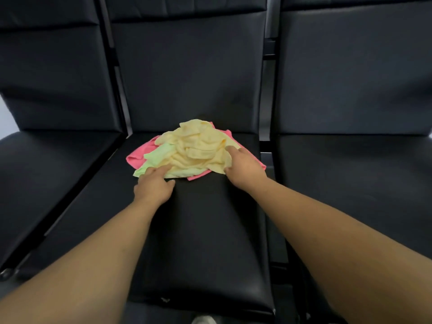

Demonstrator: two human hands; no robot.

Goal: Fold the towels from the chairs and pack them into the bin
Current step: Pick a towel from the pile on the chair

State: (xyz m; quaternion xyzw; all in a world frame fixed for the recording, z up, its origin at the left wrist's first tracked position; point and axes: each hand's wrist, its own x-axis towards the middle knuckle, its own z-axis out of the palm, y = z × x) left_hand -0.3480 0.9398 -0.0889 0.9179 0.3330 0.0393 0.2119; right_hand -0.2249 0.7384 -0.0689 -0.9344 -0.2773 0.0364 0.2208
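Yellow towel (198, 148) smothers green towel (159, 155) and pink towel (138, 156). The right hand (245, 168) has its fingers (231, 150) clamped on the yellow edge, while the left hand (153, 187) rests flat, fingers apart. Lifting risks dragging all three.

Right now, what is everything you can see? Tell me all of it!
yellow towel: 1, pale yellow, crumpled on top of the pile on the middle seat
green towel: 1, light green, under the yellow one, left front of the pile
pink towel: 1, pink, bottom of the pile
black chairs: 3, black padded, side by side
whitish thing: 1, maybe a shoe, bottom edge below the middle seat
left grip: 1, bare hand, fingers on the pile's near left edge
right grip: 1, bare hand, pinching the yellow towel's right edge
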